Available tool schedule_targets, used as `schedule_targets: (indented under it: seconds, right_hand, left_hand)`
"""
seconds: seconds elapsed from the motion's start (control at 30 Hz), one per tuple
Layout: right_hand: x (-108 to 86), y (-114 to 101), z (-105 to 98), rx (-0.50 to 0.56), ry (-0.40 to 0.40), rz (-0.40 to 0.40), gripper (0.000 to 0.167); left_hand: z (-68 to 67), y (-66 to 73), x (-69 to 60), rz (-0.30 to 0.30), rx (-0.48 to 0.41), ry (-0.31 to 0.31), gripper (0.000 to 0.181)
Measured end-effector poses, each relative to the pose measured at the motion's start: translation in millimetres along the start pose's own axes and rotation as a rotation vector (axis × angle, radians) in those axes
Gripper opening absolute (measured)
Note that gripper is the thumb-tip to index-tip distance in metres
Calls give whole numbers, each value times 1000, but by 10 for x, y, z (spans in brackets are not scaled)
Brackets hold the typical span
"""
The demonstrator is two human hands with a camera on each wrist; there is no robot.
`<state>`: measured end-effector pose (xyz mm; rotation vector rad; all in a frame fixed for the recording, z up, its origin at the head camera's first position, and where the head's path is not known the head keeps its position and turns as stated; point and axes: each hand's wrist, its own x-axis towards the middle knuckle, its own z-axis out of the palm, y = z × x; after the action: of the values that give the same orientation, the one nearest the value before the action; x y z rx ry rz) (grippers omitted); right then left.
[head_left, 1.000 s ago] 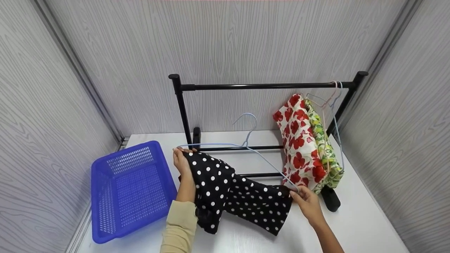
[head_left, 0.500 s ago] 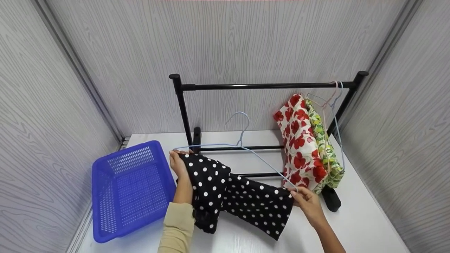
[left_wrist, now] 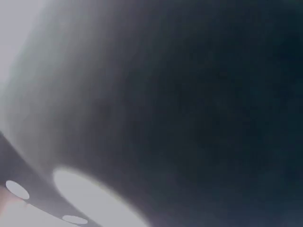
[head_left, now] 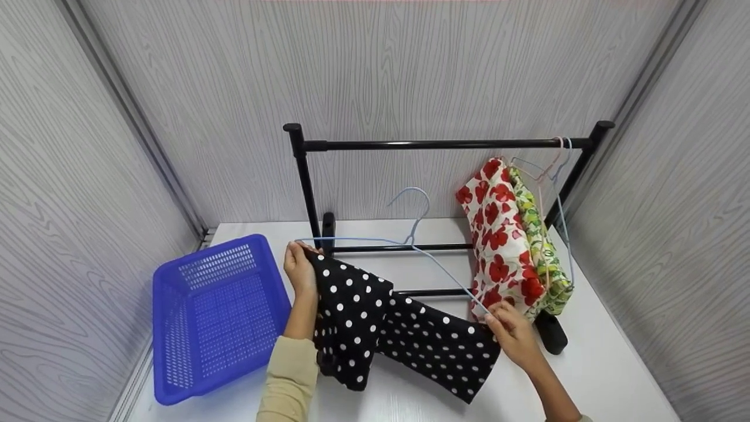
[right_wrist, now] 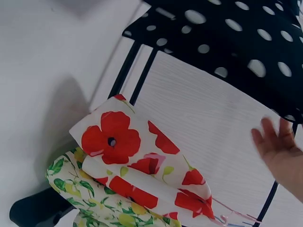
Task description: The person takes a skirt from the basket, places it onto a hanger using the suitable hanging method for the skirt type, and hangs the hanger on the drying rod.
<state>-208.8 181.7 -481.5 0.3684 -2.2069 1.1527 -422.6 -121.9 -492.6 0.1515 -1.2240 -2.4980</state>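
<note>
A black cloth with white polka dots (head_left: 351, 293) stretches between both hands in the head view, sagging in the middle. Above it is a light blue wire hanger (head_left: 412, 237), hook upward. My left hand (head_left: 300, 271) grips the cloth's upper left corner together with the hanger's left end. At the lower right, my right hand (head_left: 513, 334) pinches the hanger's other end and the cloth's edge. Blurred dark fabric (left_wrist: 165, 104) fills most of the left wrist view, hiding the left fingers there. In the right wrist view, my right hand (right_wrist: 283, 153) is at the dotted cloth's edge.
A black rack (head_left: 433, 145) stands behind the hands. At its right end hang a red-flowered cloth (head_left: 498, 234) and a green-and-yellow patterned cloth (head_left: 554, 275) on pink and blue hangers. A blue plastic basket (head_left: 170, 328) sits on the left of the white table (head_left: 609, 375).
The hanger and cloth shift a little left, then back right. The right hand now sits slightly farther right, with the cloth's right edge drawn outward.
</note>
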Motion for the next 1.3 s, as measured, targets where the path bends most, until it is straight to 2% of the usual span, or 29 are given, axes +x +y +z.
schedule_targets:
  seconds: [0.13,0.23,0.3,0.37,0.47,0.57,0.63,0.7,0.87,1.0,1.07,1.17,1.3]
  right_hand:
    - [12,31,40,96,26,-50,30]
    - [32,6,39,64,44,-100,35]
    - [48,-27,30,15,29,-138,32]
    - [41,-44,-1,-31,15,-163,29]
    - [1,-8,-53,-53,15,-176,27]
    - [-51,97,-103,-74,51,-171,24]
    - [-67,168,-129,-99,75,-187,18]
    - [-61,202,-148,-164,110,-224,15]
    - [1,191,-139,-395,251,-346,41]
    - [39,154,-93,-441,298,-412,43]
    - [49,139,-82,-417,292,-430,42]
    - [52,121,-90,-348,264,-440,41]
    - [43,92,-139,-283,236,-430,39]
  left_hand:
    - [-47,16,13,85,207,-67,35]
    - [-106,9,27,166,391,-142,34]
    - [-154,-9,33,234,486,-182,40]
    - [-188,-34,26,332,574,-206,51]
    - [-236,-88,10,510,672,-209,62]
    - [-259,-131,0,677,746,-214,63]
    - [-260,-147,3,749,776,-222,61]
    - [-256,-158,16,789,805,-225,60]
    - [-261,-165,55,800,855,-218,59]
    - [-278,-147,69,758,881,-228,61]
    - [-285,-132,69,715,890,-243,62]
    - [-299,-110,62,611,904,-294,59]
    - [-312,-87,38,463,918,-383,39]
